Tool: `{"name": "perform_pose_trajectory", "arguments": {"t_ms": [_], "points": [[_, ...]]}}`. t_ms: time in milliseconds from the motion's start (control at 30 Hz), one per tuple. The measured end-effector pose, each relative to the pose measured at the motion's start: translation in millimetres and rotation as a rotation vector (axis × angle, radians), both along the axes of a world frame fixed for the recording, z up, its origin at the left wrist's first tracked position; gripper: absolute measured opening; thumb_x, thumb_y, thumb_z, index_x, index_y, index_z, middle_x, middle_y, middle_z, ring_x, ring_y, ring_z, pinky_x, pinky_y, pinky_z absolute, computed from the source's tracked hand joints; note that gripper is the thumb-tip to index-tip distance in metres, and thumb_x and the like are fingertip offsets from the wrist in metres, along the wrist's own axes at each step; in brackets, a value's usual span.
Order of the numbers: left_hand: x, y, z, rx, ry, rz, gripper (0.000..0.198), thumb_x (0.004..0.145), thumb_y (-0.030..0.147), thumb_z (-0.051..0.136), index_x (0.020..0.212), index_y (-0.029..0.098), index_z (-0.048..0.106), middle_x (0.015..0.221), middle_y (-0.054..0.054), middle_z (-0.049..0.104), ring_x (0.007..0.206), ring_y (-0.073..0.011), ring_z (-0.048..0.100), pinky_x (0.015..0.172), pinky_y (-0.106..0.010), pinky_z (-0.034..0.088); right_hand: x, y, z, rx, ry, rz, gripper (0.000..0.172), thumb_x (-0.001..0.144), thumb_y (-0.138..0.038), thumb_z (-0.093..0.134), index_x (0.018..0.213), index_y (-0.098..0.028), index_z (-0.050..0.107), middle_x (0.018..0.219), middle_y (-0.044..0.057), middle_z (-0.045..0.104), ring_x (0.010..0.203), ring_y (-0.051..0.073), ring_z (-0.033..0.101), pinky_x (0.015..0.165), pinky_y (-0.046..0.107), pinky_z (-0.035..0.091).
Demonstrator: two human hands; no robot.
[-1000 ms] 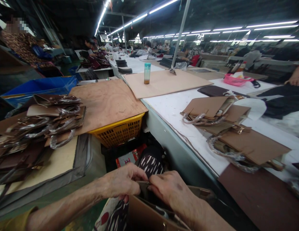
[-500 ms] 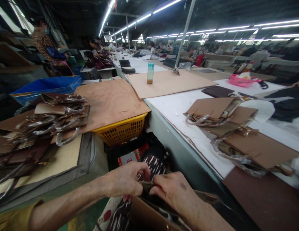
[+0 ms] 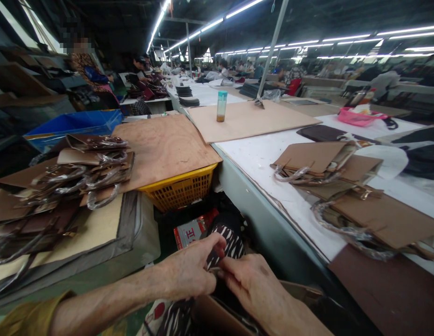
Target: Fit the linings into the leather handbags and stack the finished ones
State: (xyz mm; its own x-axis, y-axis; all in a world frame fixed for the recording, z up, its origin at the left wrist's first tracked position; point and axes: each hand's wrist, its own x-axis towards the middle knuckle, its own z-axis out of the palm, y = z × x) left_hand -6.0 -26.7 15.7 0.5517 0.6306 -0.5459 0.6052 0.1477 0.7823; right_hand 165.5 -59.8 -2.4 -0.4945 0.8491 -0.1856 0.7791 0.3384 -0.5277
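Note:
My left hand (image 3: 189, 275) and my right hand (image 3: 250, 284) meet low in the view, over a brown bag (image 3: 217, 319) that rests on my lap. Both hands have their fingers curled and pinched together at the bag's top edge. The spot where the fingertips meet is dark, and what they pinch there is hidden. A patterned black and white cloth (image 3: 225, 238) on my knee shows just beyond the fingers.
Stacked brown bags with plastic-wrapped handles (image 3: 73, 172) lie at left and another stack (image 3: 335, 177) on the white table at right. A yellow basket (image 3: 180, 189) sits under a plywood sheet (image 3: 161, 144). A bottle (image 3: 221, 106) stands farther back. People work at distant tables.
The view has shifted slightly, so the scene sits farther right. My hands have dropped lower in view, and my left index finger now stretches out over the bag's edge.

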Motion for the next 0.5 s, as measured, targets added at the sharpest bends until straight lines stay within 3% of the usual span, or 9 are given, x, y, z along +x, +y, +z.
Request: {"name": "perform_pose_trajectory", "arguments": {"t_ms": [167, 300, 400, 500], "points": [[0.4, -0.1, 1.5, 0.034, 0.009, 0.001, 0.063, 0.054, 0.011, 0.047, 0.115, 0.023, 0.038, 0.061, 0.008, 0.043, 0.038, -0.0075, 0.040, 0.031, -0.016, 0.029, -3.9, 1.6, -0.9, 0.008, -0.052, 0.028, 0.018, 0.084, -0.022, 0.045, 0.083, -0.020, 0.063, 0.077, 0.003, 0.069, 0.068, 0.017, 0.063, 0.060, 0.023, 0.038], [2.7, -2.6, 6.3, 0.134, -0.027, -0.012, 0.056, 0.053, 0.009, 0.049, 0.108, 0.022, 0.046, 0.069, 0.005, 0.048, 0.051, -0.0084, 0.044, 0.040, -0.016, 0.030, -7.6, 8.2, 15.4, -0.089, -0.098, 0.060, 0.018, 0.078, -0.023, 0.053, 0.091, -0.022, 0.065, 0.086, 0.005, 0.070, 0.080, 0.022, 0.065, 0.067, 0.025, 0.041], [4.3, -3.3, 12.1, 0.208, -0.065, -0.019, 0.049, 0.052, 0.007, 0.047, 0.100, 0.021, 0.051, 0.074, 0.004, 0.050, 0.061, -0.0101, 0.046, 0.043, -0.016, 0.030, -9.7, 11.7, 30.0, -0.094, -0.157, 0.083, 0.027, 0.081, -0.015, 0.044, 0.098, -0.023, 0.064, 0.090, 0.007, 0.070, 0.082, 0.024, 0.064, 0.068, 0.029, 0.042], [6.7, 4.2, 18.4, 0.263, -0.093, -0.037, 0.049, 0.052, 0.007, 0.047, 0.099, 0.022, 0.052, 0.069, 0.005, 0.048, 0.058, -0.0096, 0.044, 0.041, -0.017, 0.026, -9.4, 14.9, 41.7, -0.085, -0.281, 0.095, 0.032, 0.080, -0.009, 0.039, 0.098, -0.018, 0.064, 0.091, 0.011, 0.069, 0.082, 0.026, 0.064, 0.067, 0.031, 0.043]]}}
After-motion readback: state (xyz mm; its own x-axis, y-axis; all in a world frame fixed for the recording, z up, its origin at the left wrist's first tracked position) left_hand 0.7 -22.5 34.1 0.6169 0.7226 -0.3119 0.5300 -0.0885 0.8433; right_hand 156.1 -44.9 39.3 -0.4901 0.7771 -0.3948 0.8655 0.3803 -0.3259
